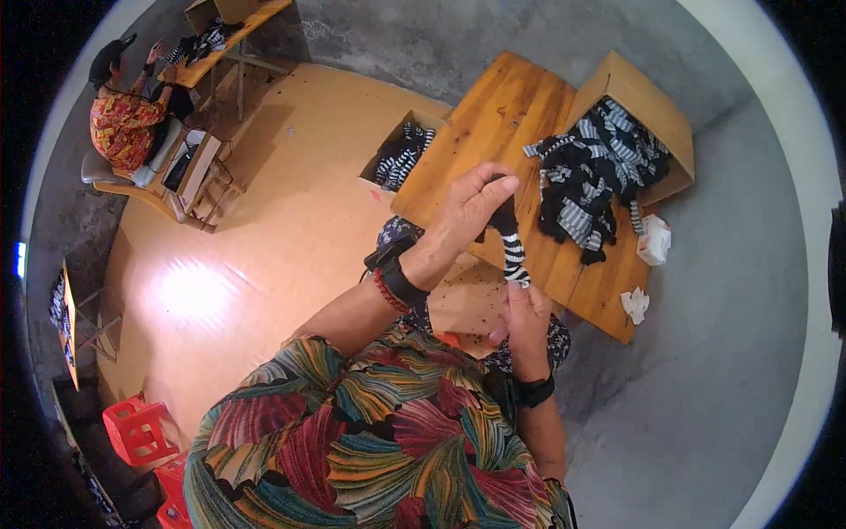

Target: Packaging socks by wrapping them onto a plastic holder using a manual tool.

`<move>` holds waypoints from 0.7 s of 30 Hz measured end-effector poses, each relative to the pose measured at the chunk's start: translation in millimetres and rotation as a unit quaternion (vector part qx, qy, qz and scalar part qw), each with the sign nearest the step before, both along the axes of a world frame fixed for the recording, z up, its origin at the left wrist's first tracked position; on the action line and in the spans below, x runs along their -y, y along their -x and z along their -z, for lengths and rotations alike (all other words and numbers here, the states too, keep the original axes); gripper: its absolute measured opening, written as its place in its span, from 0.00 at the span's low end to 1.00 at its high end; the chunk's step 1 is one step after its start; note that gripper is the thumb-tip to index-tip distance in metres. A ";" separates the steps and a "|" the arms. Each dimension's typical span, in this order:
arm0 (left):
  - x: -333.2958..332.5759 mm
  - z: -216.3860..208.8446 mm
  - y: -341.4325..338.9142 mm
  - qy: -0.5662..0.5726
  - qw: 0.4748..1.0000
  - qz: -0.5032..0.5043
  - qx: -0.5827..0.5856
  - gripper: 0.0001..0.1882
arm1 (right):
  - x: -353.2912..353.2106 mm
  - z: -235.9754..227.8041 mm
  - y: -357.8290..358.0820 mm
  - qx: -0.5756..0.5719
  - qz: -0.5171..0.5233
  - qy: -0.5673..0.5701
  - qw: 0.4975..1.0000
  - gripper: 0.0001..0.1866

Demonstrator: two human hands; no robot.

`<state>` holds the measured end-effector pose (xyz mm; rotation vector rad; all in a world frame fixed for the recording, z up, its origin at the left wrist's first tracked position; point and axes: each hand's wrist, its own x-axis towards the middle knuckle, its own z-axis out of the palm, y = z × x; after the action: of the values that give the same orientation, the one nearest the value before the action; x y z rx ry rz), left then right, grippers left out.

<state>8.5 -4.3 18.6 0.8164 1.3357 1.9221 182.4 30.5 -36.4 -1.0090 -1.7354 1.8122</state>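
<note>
A black knit piece with a black-and-white striped section (pixel 514 254) is stretched between my two hands above the near edge of the wooden table. Its kind, glove or sock, is not clear. My left hand (pixel 471 204) is closed on its black upper end, thumb and fingers pinched together. Below, my right hand (pixel 527 319) grips the striped lower end. On the table to the right lies a heap of similar black and grey-striped knit pieces (pixel 586 198), spilling from a cardboard box (pixel 674 137) tipped on its side.
The wooden table (pixel 493 110) stands before me. A cardboard box (pixel 370 167) with striped pieces sits beside it. A white packet (pixel 654 241) and crumpled tissue (pixel 634 305) lie at its right edge. Far left, another person (pixel 132 123) works at a table; red stools (pixel 139 430) stand lower left.
</note>
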 end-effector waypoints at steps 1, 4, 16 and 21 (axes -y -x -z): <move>1.5 -1.8 -1.9 0.034 0.999 0.002 0.007 0.14 | -3.3 2.0 -1.1 0.003 0.009 -0.059 0.998 0.15; -2.4 5.7 -3.9 0.011 0.998 0.030 0.049 0.18 | -12.8 7.5 -11.1 0.035 0.019 -0.181 0.983 0.16; -12.9 16.1 -29.8 0.026 0.982 0.045 0.183 0.15 | -16.2 -15.0 -19.0 0.056 0.008 -0.083 0.995 0.19; -12.2 25.5 -34.1 -0.015 0.984 0.066 0.166 0.13 | -5.7 -2.4 -16.9 -0.052 -0.069 0.243 0.966 0.17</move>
<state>42.6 7.9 -6.9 0.5520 1.0285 1.8782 199.3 36.2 -34.0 -0.9624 -1.3518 2.4074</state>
